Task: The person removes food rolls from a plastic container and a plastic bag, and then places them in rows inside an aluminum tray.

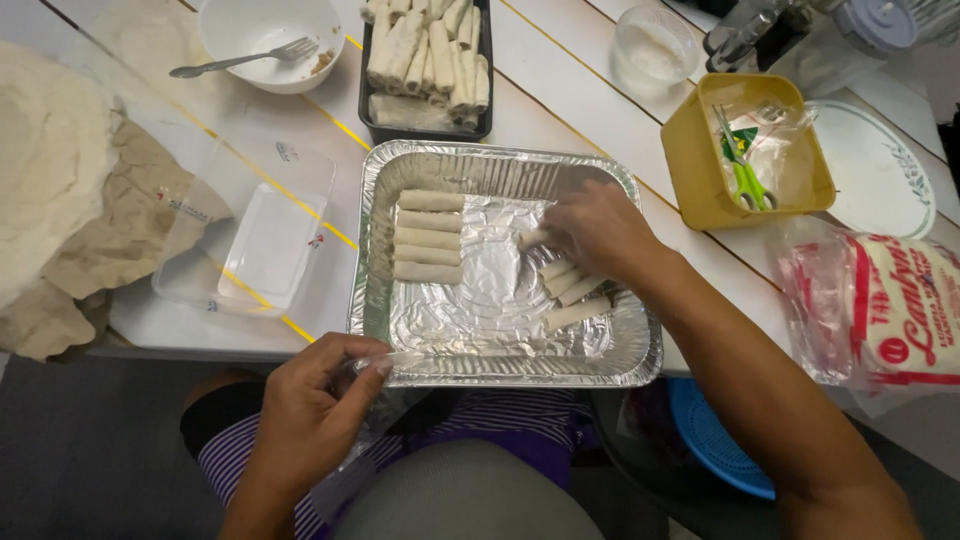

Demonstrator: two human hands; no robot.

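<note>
Head view: right hand (597,228) pinches pale roll (531,238) mid-tray, above loose rolls (572,290) at foil tray (640,350) right wall. Left hand (310,405) grips tray's near-left rim, steadying it. Neat stacked rolls (429,236) along left wall save room.

You are at a home kitchen table. A foil tray (500,345) of spring rolls (428,236) sits mid-frame. A bowl (270,40) with a fork (240,60) sits upper left.

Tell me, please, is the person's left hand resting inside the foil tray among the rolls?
No, the left hand grips the near rim of the foil tray from outside, while the right hand reaches in among the rolls.
</note>
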